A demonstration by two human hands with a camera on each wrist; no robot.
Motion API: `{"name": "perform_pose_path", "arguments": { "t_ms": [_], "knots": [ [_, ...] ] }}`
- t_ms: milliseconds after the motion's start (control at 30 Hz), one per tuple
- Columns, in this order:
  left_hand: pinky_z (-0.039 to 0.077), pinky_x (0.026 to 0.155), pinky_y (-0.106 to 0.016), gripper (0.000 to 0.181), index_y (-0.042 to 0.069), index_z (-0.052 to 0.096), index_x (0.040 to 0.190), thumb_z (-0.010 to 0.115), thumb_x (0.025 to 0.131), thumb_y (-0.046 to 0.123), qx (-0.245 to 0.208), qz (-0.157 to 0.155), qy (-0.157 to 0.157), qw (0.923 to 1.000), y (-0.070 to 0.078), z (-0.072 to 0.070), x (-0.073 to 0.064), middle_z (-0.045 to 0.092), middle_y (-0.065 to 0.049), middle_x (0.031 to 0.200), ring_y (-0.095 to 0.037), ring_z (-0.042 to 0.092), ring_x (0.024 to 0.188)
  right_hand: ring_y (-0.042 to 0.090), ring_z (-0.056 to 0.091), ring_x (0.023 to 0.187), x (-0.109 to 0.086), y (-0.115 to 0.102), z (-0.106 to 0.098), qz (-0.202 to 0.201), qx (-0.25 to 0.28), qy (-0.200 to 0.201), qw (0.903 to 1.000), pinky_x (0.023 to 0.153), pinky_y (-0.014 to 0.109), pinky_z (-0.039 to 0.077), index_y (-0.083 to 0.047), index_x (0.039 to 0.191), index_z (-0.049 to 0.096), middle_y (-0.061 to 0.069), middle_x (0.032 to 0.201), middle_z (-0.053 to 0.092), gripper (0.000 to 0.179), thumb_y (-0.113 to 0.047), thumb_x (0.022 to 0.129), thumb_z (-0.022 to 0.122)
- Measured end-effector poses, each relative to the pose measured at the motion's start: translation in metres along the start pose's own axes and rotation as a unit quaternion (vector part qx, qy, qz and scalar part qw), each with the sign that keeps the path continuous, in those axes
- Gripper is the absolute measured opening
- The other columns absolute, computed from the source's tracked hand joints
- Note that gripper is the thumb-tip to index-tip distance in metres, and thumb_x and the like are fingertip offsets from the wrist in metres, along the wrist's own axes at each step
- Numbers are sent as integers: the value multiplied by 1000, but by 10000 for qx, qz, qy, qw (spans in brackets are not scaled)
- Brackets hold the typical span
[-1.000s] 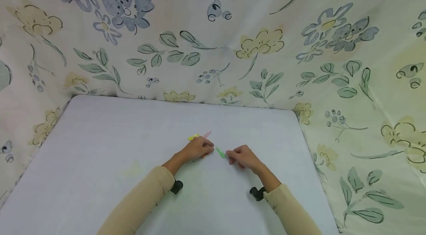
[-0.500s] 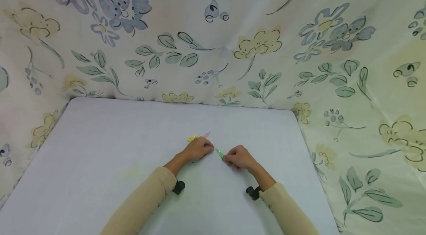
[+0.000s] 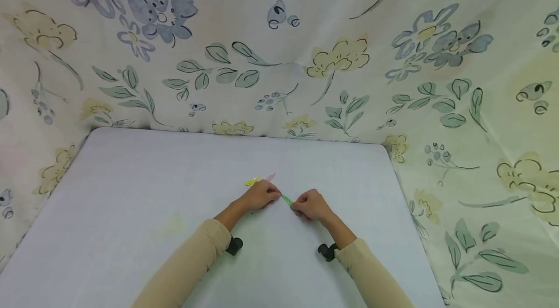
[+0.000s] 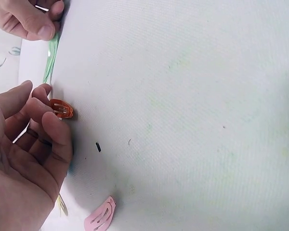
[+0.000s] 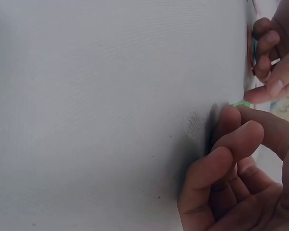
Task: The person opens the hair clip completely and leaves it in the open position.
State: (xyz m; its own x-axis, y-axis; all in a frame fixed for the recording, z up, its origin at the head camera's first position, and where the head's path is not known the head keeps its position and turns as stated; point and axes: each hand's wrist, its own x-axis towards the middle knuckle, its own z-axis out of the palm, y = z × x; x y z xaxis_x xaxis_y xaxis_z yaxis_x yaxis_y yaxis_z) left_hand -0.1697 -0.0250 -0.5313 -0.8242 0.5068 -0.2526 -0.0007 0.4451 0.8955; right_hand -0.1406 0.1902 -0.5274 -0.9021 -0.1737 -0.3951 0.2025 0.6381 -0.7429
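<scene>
The right hand (image 3: 312, 204) is pinching the green clip (image 3: 286, 200), between both hands, by its near, right end, apparently leaving its far, left tip exposed beside the left hand (image 3: 260, 195), whose fingers are curving loosely, contact unclear.

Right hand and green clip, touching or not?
Touching. The left wrist view shows the right hand pinching one end of the green clip, no gap between them.

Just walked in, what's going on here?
A person's right hand pinches one end of a green hair clip at a white table. The left hand has its fingertips by the other end; contact is unclear. An orange clip sits beside the left fingers, with a pink clip and a yellow clip nearby.
</scene>
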Motion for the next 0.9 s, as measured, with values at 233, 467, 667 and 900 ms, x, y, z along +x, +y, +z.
{"name": "perform_pose_path", "arguments": {
  "t_ms": [233,467,667,900],
  "knots": [
    [38,53,-22,20,-2,73,108,61,98,11,154,10,113,9998,-1,1,1,56,0,64,-8,45,52,11,50,47,1,2,-3,-106,295,-293,9991,47,24,41,-3,80,71,4,66,67,16,-14,91,70],
    [42,64,-24,14,3,75,101,66,96,12,481,178,305,9982,-3,3,0,67,0,77,-8,50,65,11,52,51,4,7,-3,-390,596,-832,9940,49,24,42,-2,84,70,4,70,67,15,-14,93,68],
    [38,53,-23,11,0,71,100,66,95,9,173,121,269,9994,-4,2,-2,59,-7,63,-9,46,50,11,53,54,5,9,-5,-490,721,-1033,9908,53,24,46,-1,88,71,6,74,69,15,-15,94,68],
    [36,51,-23,13,1,74,100,65,96,9,181,218,236,9993,-6,1,-3,50,1,55,-8,42,47,13,54,57,3,6,-12,-658,803,-1045,9891,54,25,45,0,90,72,10,77,69,15,-14,94,68]
  ]
}}
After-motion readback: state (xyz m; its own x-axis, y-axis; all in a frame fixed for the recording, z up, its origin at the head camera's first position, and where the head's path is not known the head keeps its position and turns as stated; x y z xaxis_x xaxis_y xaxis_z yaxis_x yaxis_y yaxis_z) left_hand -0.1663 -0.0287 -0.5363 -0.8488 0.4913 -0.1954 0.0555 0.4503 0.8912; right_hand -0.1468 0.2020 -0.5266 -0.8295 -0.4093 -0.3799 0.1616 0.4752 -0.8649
